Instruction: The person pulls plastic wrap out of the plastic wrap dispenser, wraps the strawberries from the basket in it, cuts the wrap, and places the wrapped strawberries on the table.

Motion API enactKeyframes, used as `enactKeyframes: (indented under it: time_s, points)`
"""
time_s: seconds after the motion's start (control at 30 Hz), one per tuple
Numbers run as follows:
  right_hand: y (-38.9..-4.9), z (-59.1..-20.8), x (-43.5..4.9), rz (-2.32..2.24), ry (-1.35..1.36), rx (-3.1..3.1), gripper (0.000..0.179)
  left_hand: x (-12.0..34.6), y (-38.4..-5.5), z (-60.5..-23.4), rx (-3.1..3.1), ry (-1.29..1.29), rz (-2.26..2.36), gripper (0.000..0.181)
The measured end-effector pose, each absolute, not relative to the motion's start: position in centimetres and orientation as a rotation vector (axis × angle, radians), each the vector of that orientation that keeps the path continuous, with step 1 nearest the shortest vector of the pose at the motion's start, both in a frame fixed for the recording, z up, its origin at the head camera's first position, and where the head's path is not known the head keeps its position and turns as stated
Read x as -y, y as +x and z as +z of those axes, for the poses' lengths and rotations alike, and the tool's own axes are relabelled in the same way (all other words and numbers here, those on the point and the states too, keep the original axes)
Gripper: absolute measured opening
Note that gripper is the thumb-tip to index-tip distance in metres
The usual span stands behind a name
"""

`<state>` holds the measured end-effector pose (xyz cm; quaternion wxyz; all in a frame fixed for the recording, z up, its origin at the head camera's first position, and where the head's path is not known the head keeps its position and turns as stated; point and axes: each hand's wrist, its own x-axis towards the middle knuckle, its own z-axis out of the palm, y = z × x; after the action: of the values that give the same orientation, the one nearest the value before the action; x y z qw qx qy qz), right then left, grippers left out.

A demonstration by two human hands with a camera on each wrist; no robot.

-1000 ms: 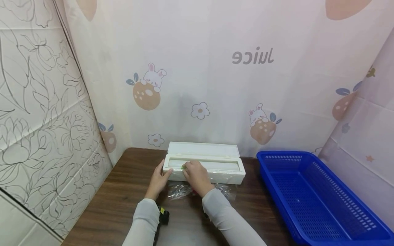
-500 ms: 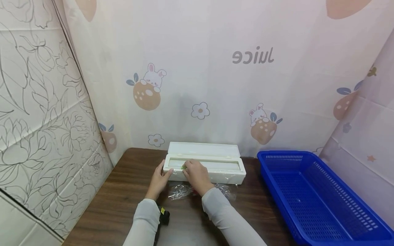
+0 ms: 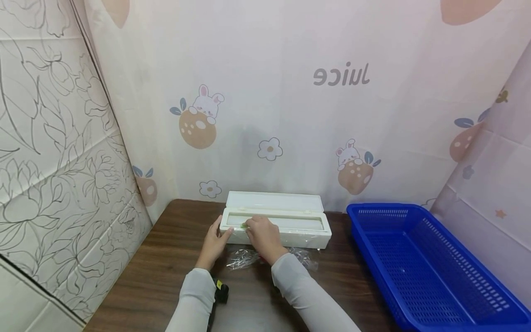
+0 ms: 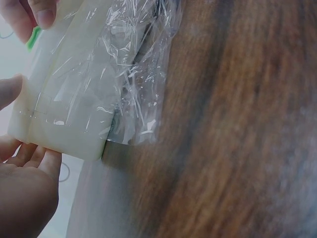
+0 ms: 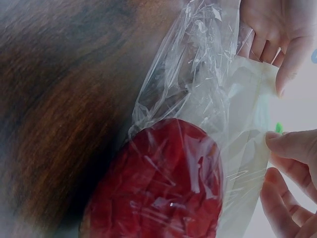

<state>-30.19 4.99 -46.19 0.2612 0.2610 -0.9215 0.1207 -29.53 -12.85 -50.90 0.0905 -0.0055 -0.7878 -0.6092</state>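
A long white cling film dispenser (image 3: 304, 239) stands at the back of the table with its lid (image 3: 274, 201) raised. My left hand (image 3: 212, 244) grips its left end, thumb on top and fingers round the end. Over the front edge, my right hand (image 3: 265, 237) pinches a small green slide cutter (image 3: 244, 225), mostly covered by the fingers. Clear cling film (image 4: 141, 89) drapes down the dispenser's front onto the table. Under the film, in the right wrist view, lies a red, glossy, round-ended thing (image 5: 163, 183); the right forearm mostly hides it in the head view.
A big blue plastic basket (image 3: 404, 276) occupies the right side of the brown wooden table (image 3: 153, 263). A black strap with a small device (image 3: 221, 293) is at the left wrist. A printed curtain (image 3: 269, 106) hangs right behind the dispenser.
My right hand and the green slide cutter have shifted very slightly left along the dispenser. The left hand keeps its place on the end.
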Motion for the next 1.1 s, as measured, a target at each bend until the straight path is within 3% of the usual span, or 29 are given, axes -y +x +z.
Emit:
enactKeyframes:
  time_s: [0.67, 0.97, 1.1]
  points:
    - [-29.87, -46.11, -4.63, 0.264, 0.739, 2.490, 0.020, 12.87, -29.45, -51.03, 2.348, -0.027, -1.813, 0.078]
    - [-29.86, -45.97, -4.38, 0.118, 0.773, 2.487, 0.038, 12.88, -29.59, -50.98, 2.349, -0.028, -1.801, 0.075]
    - [-29.72, -45.82, -4.32, 0.105, 0.776, 2.493, 0.032, 12.81, -29.49, -50.90, 2.350, -0.019, -1.802, 0.075]
